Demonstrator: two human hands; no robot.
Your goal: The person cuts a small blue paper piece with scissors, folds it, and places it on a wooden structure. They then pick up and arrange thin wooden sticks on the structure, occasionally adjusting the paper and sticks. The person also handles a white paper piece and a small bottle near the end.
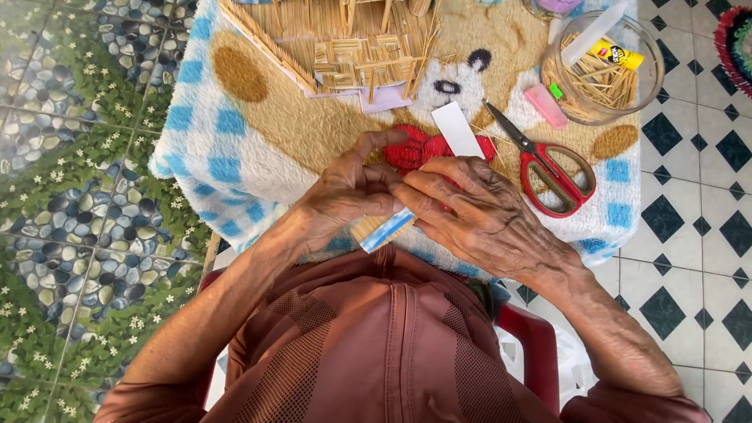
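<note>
Pinching together, your left hand (345, 196) and right hand (478, 211) have fingers clamped on a small blue-and-white strip (386, 231). It sits just below the red scissors (552, 168), over the bear-patterned towel (258, 141).

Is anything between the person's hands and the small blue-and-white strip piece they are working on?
Nothing visible. The left hand and the right hand both already pinch the blue-and-white strip, fingers directly on it. The red scissors and the white paper strip lie apart on the towel, beyond the hands.
</note>
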